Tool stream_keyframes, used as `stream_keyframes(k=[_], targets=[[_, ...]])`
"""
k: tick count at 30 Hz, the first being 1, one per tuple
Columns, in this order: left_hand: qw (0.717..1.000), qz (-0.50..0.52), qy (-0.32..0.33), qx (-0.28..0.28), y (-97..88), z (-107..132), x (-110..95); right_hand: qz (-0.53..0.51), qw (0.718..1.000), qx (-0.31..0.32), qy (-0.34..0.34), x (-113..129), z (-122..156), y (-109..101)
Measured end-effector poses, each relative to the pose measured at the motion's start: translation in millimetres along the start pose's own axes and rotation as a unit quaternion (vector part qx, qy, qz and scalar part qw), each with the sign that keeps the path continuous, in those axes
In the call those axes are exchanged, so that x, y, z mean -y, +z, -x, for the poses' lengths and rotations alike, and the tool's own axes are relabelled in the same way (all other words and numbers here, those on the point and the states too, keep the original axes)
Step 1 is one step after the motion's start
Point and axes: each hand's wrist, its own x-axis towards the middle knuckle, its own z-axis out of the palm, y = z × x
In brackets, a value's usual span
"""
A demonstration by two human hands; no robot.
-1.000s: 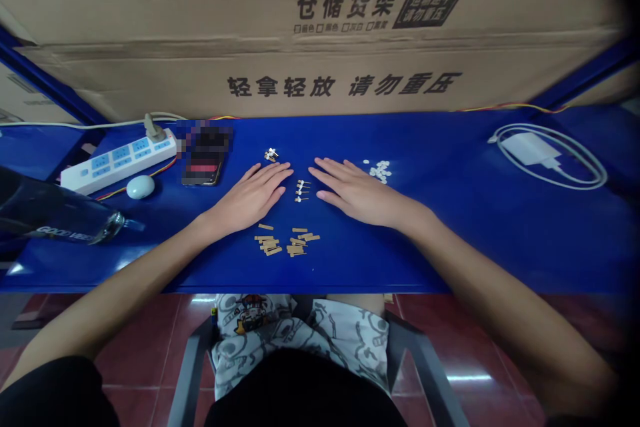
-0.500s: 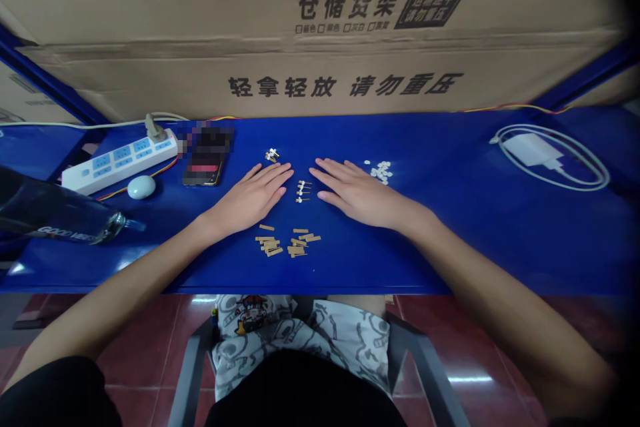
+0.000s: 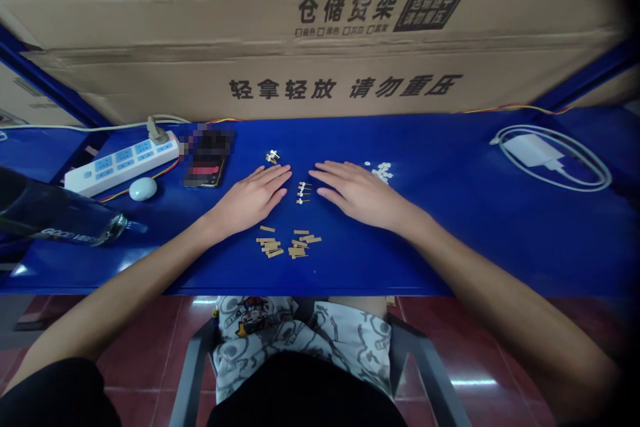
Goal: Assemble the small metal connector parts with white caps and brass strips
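My left hand (image 3: 250,199) lies flat, palm down, fingers stretched out on the blue table (image 3: 450,213). My right hand (image 3: 357,193) rests the same way a little to its right. Between the two hands lie three small white pins with metal legs (image 3: 302,192). Nearer to me, below the hands, several small tan strips (image 3: 287,245) are scattered in a loose pile. A small white-and-metal part (image 3: 272,156) lies just beyond my left fingertips. A cluster of small white pieces (image 3: 381,171) sits by my right hand's outer edge. Neither hand holds anything.
A white power strip (image 3: 123,161), a pale oval object (image 3: 143,188) and a phone (image 3: 206,161) lie at the left. A clear bottle (image 3: 60,220) lies on its side at the far left. A white charger with coiled cable (image 3: 543,153) sits at right. Large cardboard boxes (image 3: 320,40) stand behind.
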Motion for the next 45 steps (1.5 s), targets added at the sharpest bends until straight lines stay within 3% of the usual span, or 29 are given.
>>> stream_keyframes(k=[4, 9, 15, 21, 28, 36, 41, 45], targets=[[0.996, 0.030, -0.049, -0.063, -4.9, -1.1, -2.1, -0.053, 0.998, -0.044, -0.014, 16.5, -3.4, -4.9], [0.991, 0.001, -0.057, -0.119, -10.4, -2.4, 0.5, -0.059, 0.995, -0.059, -0.050, 31.5, -4.5, 2.1], [0.989, -0.005, -0.070, -0.132, -8.5, -2.4, 3.4, -0.085, 0.992, -0.082, -0.047, 31.0, -7.6, 10.4], [0.982, -0.003, -0.065, -0.180, -14.5, -2.7, 0.6, -0.100, 0.988, -0.107, -0.055, 29.7, -15.6, 19.0], [0.963, -0.012, -0.083, -0.257, -23.0, -5.0, 12.1, -0.105, 0.979, -0.139, -0.104, 32.0, -49.9, 36.0], [0.960, -0.013, -0.095, -0.262, -19.2, -6.8, 30.4, -0.045, 0.985, -0.109, -0.128, 39.6, -91.5, 47.3], [0.966, 0.001, -0.088, -0.243, -15.0, -7.8, 33.4, -0.031, 0.987, -0.107, -0.114, 37.6, -92.7, 47.1], [0.973, 0.048, -0.057, -0.217, -13.8, -7.6, 30.0, -0.042, 0.985, -0.139, -0.097, 32.8, -83.9, 36.4]])
